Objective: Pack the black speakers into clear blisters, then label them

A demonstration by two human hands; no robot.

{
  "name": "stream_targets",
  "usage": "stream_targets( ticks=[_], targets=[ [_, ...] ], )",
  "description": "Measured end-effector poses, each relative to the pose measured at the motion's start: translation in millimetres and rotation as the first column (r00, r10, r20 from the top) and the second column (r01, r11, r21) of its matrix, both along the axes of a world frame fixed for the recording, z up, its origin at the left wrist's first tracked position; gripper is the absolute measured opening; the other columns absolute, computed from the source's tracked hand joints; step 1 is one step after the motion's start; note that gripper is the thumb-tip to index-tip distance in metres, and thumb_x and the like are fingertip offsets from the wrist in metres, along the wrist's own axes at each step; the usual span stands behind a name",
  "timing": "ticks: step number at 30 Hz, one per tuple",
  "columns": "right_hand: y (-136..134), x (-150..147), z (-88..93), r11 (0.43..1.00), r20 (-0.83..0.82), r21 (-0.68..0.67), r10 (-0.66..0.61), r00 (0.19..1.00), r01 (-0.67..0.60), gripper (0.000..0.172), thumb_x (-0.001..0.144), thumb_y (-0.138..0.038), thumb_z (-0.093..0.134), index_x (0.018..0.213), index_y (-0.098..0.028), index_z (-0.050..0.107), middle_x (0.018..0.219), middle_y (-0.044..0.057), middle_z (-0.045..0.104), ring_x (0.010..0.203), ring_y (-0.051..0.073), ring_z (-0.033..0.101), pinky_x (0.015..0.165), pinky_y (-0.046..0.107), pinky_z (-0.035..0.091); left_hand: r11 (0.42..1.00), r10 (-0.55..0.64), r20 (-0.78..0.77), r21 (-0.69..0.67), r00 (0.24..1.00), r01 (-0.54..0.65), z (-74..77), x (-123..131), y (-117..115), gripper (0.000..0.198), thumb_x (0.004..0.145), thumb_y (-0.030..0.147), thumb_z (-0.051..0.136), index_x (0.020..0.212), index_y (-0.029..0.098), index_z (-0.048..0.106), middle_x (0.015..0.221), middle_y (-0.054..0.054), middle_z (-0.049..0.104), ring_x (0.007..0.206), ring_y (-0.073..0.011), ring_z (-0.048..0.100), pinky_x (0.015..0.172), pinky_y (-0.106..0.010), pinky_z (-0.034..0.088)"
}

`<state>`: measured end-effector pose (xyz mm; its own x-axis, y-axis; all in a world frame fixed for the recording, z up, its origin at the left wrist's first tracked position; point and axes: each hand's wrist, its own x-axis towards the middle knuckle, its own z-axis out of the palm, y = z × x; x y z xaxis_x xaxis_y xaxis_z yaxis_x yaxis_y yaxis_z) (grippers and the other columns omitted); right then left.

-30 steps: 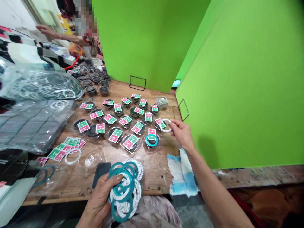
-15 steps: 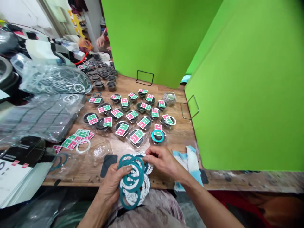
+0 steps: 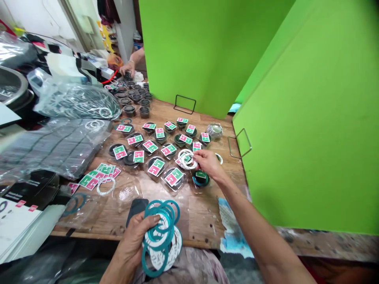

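My left hand (image 3: 136, 240) is shut on a bunch of teal and white flat rings (image 3: 161, 236) near the table's front edge. My right hand (image 3: 209, 163) reaches out over the rows of small black round containers in clear plastic wrap, each with a pink and green label card. Its fingers pinch a white ring (image 3: 186, 159) just above a wrapped container (image 3: 185, 161). Close below that hand, a teal ring lies around a black container (image 3: 200, 178).
Bright green panels (image 3: 304, 118) with wire stands (image 3: 239, 143) stand along the wooden table's far and right sides. Plastic bags of rings (image 3: 77, 101) and loose labels (image 3: 99, 175) lie on the left. A co-worker's hand (image 3: 128, 69) works among unwrapped containers at the back.
My right hand has moved away from the bunch in my left hand, out over the containers, and now has a white ring. The co-worker's hand has come further into view.
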<state>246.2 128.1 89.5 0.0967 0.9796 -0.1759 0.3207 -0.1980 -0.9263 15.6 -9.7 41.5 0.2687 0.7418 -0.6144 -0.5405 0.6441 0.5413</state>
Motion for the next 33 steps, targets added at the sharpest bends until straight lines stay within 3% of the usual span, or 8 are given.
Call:
stream_targets(
  ticks=[4,7,12,17,22,28,33],
  targets=[
    [15.5,-3.2,-3.1,0.999,0.055,-0.036,0.039,0.998,-0.037,0.009,0.063,-0.016,0.053,0.06,-0.016,0.062,0.045,-0.005,0.052,0.037,0.007,0.043,0.036,0.018,0.028,1.0,0.02,-0.004,-0.007,1.0,-0.02,0.3,-2.8,-1.0,0.02,0.055,0.021,0.08,0.061,0.01,0.064,0.053,-0.002,0.061,0.045,-0.0087,0.052,0.047,-0.02,0.042],
    [15.3,6.6,-2.0,0.998,0.041,-0.055,0.039,0.998,-0.037,0.013,0.064,-0.022,0.056,0.07,-0.016,0.065,0.046,-0.005,0.053,0.035,0.007,0.04,0.034,0.018,0.027,0.999,0.034,0.001,-0.017,0.999,-0.034,-0.4,-4.0,-0.1,0.019,0.056,0.021,0.079,0.063,0.01,0.065,0.054,-0.002,0.062,0.046,-0.0089,0.052,0.048,-0.02,0.042],
    [31.8,35.7,2.2,0.992,0.05,0.035,-0.126,0.991,0.124,0.024,0.066,-0.029,0.054,0.083,-0.014,0.063,0.05,-0.005,0.053,0.037,0.006,0.038,0.035,0.018,0.028,1.0,0.013,0.023,-0.02,1.0,-0.012,-3.8,-3.0,3.0,0.021,0.055,0.022,0.08,0.06,0.01,0.064,0.052,-0.001,0.06,0.045,-0.0084,0.05,0.047,-0.02,0.04],
    [65.4,48.9,-10.1,0.966,0.138,0.128,-0.242,0.96,0.225,0.009,0.061,-0.019,0.053,0.066,-0.015,0.06,0.051,-0.003,0.055,0.043,0.007,0.042,0.039,0.017,0.032,1.0,0.009,0.037,-0.025,0.999,-0.008,-1.6,-1.3,3.6,0.022,0.055,0.023,0.08,0.06,0.011,0.063,0.052,0.0,0.059,0.045,-0.0079,0.049,0.048,-0.02,0.041],
    [71.0,55.5,-20.7,0.96,0.171,0.161,-0.256,0.951,0.23,0.005,0.059,-0.014,0.057,0.061,-0.015,0.062,0.054,-0.002,0.059,0.047,0.007,0.046,0.043,0.017,0.034,0.996,0.06,0.008,-0.065,0.998,-0.059,1.7,-1.5,1.6,0.023,0.053,0.023,0.082,0.062,0.011,0.065,0.056,-0.001,0.062,0.048,-0.0091,0.053,0.051,-0.019,0.043],
    [81.7,84.9,-9.3,0.931,0.172,0.19,-0.344,0.923,0.311,0.017,0.073,-0.025,0.057,0.084,-0.012,0.063,0.06,-0.003,0.059,0.04,0.005,0.042,0.039,0.019,0.034,0.998,0.028,0.04,-0.061,0.999,-0.026,0.7,1.1,2.5,0.022,0.055,0.024,0.082,0.062,0.011,0.065,0.054,-0.001,0.061,0.047,-0.009,0.053,0.049,-0.02,0.043],
    [107.4,89.7,-5.5,0.929,0.284,0.206,-0.357,0.89,0.307,0.018,0.084,-0.03,0.054,0.083,-0.012,0.059,0.063,-0.003,0.057,0.048,0.006,0.049,0.049,0.02,0.042,0.995,0.029,0.015,-0.097,0.999,-0.027,3.2,3.0,4.5,0.025,0.055,0.026,0.082,0.063,0.011,0.064,0.053,-0.002,0.062,0.045,-0.0106,0.054,0.048,-0.021,0.045]
  ],
)
